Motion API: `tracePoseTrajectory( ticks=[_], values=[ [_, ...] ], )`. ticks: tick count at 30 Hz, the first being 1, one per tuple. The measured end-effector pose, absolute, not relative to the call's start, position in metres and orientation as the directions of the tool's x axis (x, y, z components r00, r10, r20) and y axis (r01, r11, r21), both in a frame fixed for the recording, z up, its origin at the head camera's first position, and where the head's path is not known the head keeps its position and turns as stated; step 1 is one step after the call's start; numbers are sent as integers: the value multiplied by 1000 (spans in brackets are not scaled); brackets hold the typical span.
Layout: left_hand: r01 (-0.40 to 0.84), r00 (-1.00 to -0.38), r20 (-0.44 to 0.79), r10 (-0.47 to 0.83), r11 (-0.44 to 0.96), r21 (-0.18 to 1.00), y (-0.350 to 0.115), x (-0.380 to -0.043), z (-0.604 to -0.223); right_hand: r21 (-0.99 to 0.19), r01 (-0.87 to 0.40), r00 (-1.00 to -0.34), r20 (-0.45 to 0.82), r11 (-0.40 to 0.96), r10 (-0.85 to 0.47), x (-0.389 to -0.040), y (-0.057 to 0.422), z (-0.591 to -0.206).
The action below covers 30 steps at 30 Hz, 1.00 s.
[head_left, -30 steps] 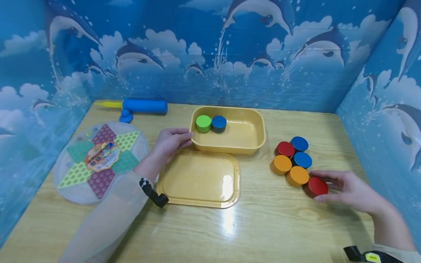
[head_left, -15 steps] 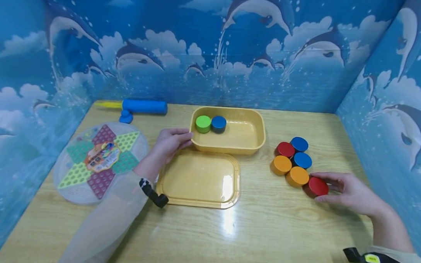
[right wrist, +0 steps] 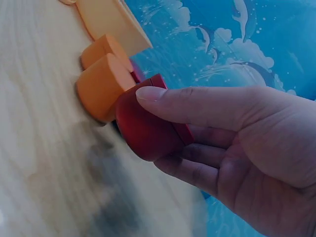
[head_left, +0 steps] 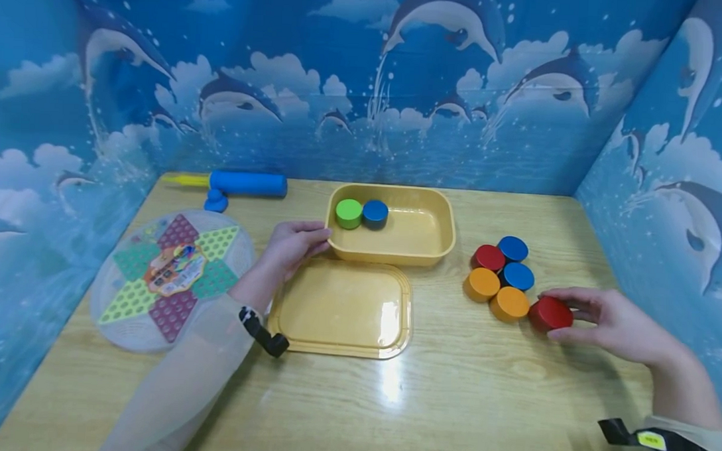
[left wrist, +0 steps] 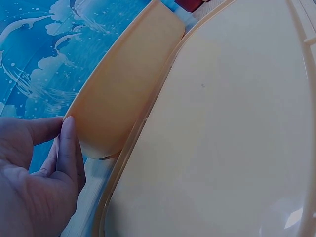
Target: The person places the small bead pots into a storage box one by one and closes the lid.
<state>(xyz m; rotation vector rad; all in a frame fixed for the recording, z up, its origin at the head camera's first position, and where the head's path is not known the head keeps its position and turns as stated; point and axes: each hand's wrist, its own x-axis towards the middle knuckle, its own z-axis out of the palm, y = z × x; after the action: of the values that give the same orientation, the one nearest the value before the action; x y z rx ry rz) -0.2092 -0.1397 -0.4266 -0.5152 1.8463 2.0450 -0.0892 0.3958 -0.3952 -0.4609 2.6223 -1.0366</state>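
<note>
My left hand (head_left: 297, 243) pinches the left rim of a yellow plastic box (head_left: 420, 253) between thumb and fingers; the left wrist view shows the grip at the box's corner (left wrist: 94, 138). Inside the box stand a green round block (head_left: 349, 213) and a blue round block (head_left: 375, 214). On the right, my right hand (head_left: 617, 327) holds a red round block (head_left: 551, 314), thumb on one side and fingers on the other, close over the table. Beside it is a cluster of two orange blocks (head_left: 510, 304), two blue blocks (head_left: 517, 276) and another red block (head_left: 488, 258).
In front of the box lies its yellow lid (head_left: 343, 308). To the left is a round, clear game board (head_left: 174, 279) with a coloured star. A blue pump-like tube (head_left: 249, 183) with a yellow tip lies behind it. Dolphin-printed walls (head_left: 366, 86) enclose the table (head_left: 450, 401).
My right hand has shifted slightly right and away from me with the red round block, opening a small gap from the orange one. The left hand stays at the box rim.
</note>
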Motion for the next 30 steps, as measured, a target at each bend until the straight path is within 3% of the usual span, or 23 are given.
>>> tracePoseTrajectory(
  ticks=[12, 30],
  values=[
    [-477, -878, -478, 6, -98, 874, -140, -210, -427, -649, -226, -918, -107, 727, -381, -99, 386, -368],
    [-497, -867, -499, -3, -80, 864, -139, -209, -425, -642, -345, -870, -57, 685, -491, -129, 347, -340]
  ],
)
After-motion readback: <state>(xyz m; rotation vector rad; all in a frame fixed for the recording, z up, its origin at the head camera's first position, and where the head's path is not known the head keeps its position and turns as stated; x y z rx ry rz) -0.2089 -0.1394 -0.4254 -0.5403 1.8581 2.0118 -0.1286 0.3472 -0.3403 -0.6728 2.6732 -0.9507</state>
